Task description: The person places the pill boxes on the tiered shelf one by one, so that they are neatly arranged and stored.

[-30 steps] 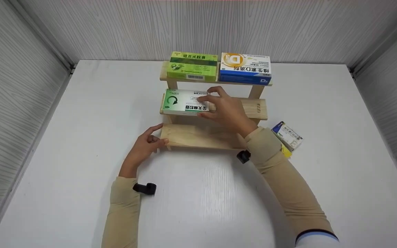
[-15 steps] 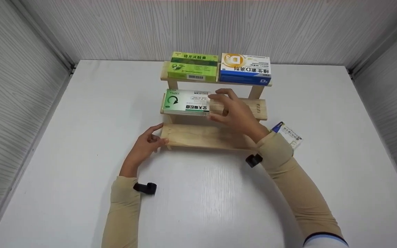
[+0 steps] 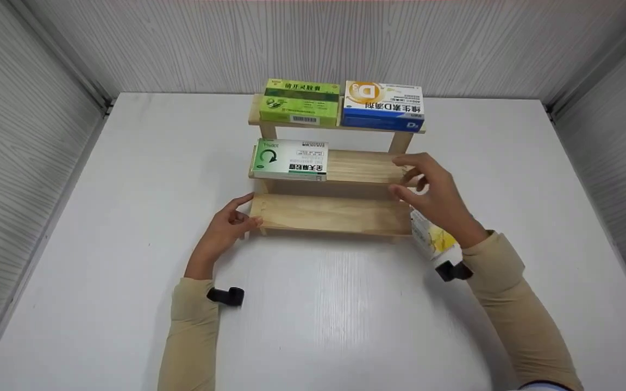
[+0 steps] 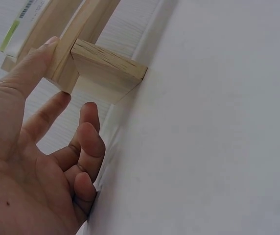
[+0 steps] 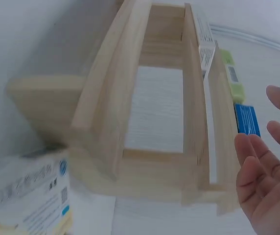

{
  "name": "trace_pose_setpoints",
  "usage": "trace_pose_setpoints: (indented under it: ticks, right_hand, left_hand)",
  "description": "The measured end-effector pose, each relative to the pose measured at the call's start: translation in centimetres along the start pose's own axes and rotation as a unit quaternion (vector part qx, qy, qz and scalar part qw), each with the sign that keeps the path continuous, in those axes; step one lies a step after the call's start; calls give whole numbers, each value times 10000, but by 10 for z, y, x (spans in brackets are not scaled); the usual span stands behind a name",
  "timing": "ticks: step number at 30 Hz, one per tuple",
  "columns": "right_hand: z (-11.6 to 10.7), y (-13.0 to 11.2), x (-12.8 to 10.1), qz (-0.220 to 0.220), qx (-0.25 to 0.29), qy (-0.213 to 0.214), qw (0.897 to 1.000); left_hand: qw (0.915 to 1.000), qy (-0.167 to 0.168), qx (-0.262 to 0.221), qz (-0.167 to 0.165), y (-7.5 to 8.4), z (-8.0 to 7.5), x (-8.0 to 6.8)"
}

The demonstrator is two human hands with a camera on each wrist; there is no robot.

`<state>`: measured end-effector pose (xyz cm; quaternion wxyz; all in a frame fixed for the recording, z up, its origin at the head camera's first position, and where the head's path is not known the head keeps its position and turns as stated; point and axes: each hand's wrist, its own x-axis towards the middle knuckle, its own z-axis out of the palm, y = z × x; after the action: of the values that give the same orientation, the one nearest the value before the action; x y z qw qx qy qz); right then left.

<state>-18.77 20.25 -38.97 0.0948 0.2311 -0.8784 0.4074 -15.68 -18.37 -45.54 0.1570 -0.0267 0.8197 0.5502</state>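
From the head camera, the left hand (image 3: pixel 226 225) rests open against the wooden shelf's (image 3: pixel 335 214) bottom left corner. The right hand (image 3: pixel 435 195), fingers relaxed, hovers empty at the middle tier's right end, above a white and yellow box (image 3: pixel 427 239) on the table. The left wrist view shows the thumb (image 4: pixel 30 73) touching the wood. In the right wrist view, open fingers (image 5: pixel 265 171) are beside the shelf.

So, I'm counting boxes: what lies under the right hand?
Under the right hand a white and yellow box lies on the table beside the wooden shelf. The hand and wrist cover its far part, so its front print cannot be read.
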Motion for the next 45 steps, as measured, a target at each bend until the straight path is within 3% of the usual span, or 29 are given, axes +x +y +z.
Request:
trace_pose_setpoints:
  ticks: [10, 18, 25, 45]
  right_hand:
    - [-50, 56, -56, 1384, -363, 140, 9896]
    - [-66, 84, -86, 2254, -501, -243, 9727]
    - [-65, 95, -97, 2427, -487, -519, 9675]
    - [-31, 85, -128, 2530, -854, -1353, 9542]
  left_hand:
    - [10000, 2, 71, 22, 0, 0, -1]
    - [10000, -8, 95, -16, -16, 0, 10]
    - [9999, 96, 115, 73, -30, 2, 17]
    - [9998, 193, 52, 27, -28, 3, 16]
